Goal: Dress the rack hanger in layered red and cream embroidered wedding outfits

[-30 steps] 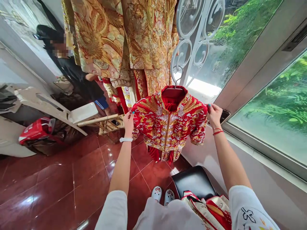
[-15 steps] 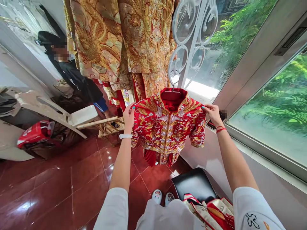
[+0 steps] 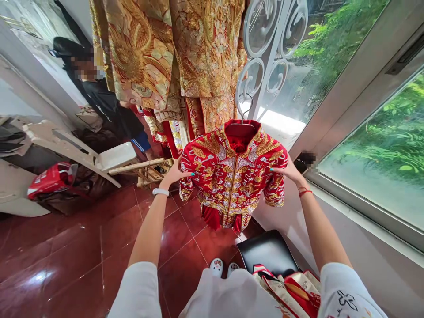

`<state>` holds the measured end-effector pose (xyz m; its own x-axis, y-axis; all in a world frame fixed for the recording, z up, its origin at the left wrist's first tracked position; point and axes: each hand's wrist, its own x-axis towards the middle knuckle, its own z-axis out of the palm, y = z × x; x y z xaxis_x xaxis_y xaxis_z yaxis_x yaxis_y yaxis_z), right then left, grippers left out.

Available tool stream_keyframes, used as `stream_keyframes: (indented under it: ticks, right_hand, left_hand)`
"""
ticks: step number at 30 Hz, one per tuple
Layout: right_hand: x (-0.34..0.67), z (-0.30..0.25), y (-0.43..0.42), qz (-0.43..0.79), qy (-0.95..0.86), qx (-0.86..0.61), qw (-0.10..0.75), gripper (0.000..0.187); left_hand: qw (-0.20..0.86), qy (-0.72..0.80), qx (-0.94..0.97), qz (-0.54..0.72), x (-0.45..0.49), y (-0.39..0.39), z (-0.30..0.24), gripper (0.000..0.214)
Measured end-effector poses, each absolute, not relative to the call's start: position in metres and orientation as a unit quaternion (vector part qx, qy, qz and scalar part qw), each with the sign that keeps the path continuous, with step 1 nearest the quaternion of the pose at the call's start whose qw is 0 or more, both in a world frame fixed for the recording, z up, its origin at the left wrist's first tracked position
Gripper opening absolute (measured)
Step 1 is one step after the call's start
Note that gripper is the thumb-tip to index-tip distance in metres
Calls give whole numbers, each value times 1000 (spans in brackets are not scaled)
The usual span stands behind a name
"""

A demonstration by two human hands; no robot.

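Note:
A short red jacket (image 3: 212, 172) with gold and silver embroidery hangs upright on a hanger (image 3: 247, 108) in front of me, its front closed down the middle. The hanger's hook overlaps the white scrollwork, but I cannot tell what it hangs from. My left hand (image 3: 175, 174) grips the upper sleeve on the left, thumb across the front, other fingers mostly hidden behind. On the opposite side, my right hand (image 3: 292, 171) holds the other sleeve in the same way, with its thumb on the cloth. Red fabric shows below the jacket's hem.
Gold embroidered garments (image 3: 212, 53) hang behind. White metal scrollwork (image 3: 265, 66) and a window (image 3: 374, 145) stand to the right. A black chair (image 3: 268, 251) with folded clothes (image 3: 291, 289) is near my legs. Left are a bamboo rack (image 3: 142, 170), a white chair (image 3: 115, 155) and a person (image 3: 109, 101).
Both hands have slid from the shoulder edges down onto the upper sleeves, thumbs now lying across the front. The jacket sits slightly further right in view.

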<state>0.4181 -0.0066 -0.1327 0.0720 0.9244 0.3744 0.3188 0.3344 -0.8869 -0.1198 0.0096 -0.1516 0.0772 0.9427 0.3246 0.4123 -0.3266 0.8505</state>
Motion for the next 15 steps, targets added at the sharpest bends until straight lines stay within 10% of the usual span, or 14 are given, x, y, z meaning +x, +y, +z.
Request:
stream_keyframes:
  ticks: [5, 11, 15]
  right_hand:
    - [431, -146, -6, 207, -599, -572, 521, 48]
    - [402, -145, -36, 49, -602, -576, 551, 59]
    - [317, -137, -82, -226, -578, -452, 640, 38]
  left_hand:
    - [240, 584, 659, 409, -138, 24, -151, 39]
    - [156, 603, 540, 566, -123, -15, -189, 42]
    - [370, 685, 102, 619, -64, -86, -285, 39]
